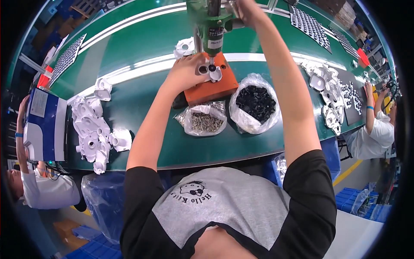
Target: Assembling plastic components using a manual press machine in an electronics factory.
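A big blue and white box [46,125] sits at the green table's [133,99] left end. Beside that end is a person [51,190] in a white shirt. Blue crates [348,199] lie on the floor near the table's right end.

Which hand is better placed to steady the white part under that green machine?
Probably the left hand: its fingers are right at the white part on the orange block, whereas the right hand is raised beside the green press, farther from the part.
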Motion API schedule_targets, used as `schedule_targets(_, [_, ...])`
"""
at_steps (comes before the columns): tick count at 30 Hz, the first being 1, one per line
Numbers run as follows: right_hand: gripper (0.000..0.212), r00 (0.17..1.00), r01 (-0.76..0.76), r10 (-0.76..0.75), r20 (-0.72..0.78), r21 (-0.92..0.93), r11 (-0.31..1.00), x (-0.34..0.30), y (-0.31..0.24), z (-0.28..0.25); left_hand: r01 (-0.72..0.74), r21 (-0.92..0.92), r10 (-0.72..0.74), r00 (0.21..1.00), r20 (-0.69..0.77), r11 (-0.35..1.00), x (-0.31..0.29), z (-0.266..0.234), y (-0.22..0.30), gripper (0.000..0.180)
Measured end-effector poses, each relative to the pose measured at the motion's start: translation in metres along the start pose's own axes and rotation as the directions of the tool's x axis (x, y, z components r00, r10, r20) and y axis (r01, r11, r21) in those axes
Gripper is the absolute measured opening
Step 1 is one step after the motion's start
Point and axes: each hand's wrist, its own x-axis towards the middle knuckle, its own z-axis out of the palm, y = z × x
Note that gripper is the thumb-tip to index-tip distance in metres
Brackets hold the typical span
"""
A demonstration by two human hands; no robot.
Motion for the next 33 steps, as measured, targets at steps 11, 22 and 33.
schedule_targets(11, [0.015,0.785,-0.487,0.254,-0.566,-0.308,0.817,-0.325,-0.032,-0.06,0.615,-0.168,-0.607,0.788,0.104,0.77,0.06,-0.033,-0.14,0.068])
schedule_targets(22, [0.011,0.749,-0.571,0.227,-0.622,-0.433,0.698,-0.39,-0.03,-0.067,0.205,-0.035,-0.207,0.955,-0.214,0.978,0.124,-0.011,-0.216,0.051])
schedule_targets(33, [0.018,0.813,-0.468,-0.13,-0.567,-0.771,0.433,-0.392,-0.045,-0.107,0.644,0.289,-0.406,0.707,-0.579,0.709,0.066,-0.019,-0.271,0.067])
